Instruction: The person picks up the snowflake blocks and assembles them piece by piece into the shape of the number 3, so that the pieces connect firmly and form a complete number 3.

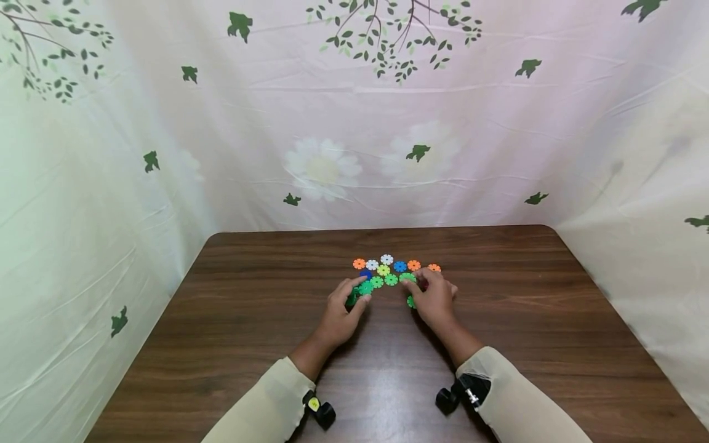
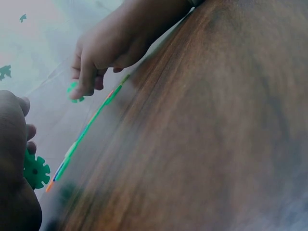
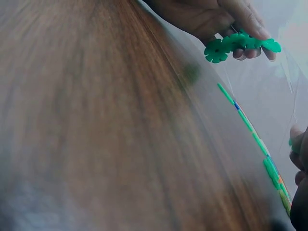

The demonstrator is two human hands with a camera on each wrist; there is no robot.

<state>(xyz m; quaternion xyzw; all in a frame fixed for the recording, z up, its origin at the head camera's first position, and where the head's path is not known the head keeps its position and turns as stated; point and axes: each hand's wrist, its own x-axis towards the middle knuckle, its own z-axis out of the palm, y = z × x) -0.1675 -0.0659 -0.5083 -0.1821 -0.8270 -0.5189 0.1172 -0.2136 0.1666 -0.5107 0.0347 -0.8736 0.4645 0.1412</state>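
My left hand (image 1: 340, 312) pinches a short chain of green notched discs (image 3: 238, 44), raised above the tabletop. Its thumb and fingertips show around the discs in the right wrist view. A green disc (image 2: 36, 171) of this chain sticks out past the left fingers in the left wrist view. My right hand (image 1: 436, 299) pinches a single green notched disc (image 2: 74, 92) between thumb and fingers, also raised. Loose green discs (image 1: 391, 280) lie on the table between the hands. Another green disc (image 1: 411, 301) shows below the right thumb.
Behind the hands lie more notched discs: orange (image 1: 359, 263), white (image 1: 386, 259), yellow-green (image 1: 383, 270) and blue (image 1: 400, 266). The brown wooden table (image 1: 249, 344) ends at a patterned cloth backdrop (image 1: 354, 123). Black wrist cameras (image 1: 446, 401) are strapped over both sleeves.
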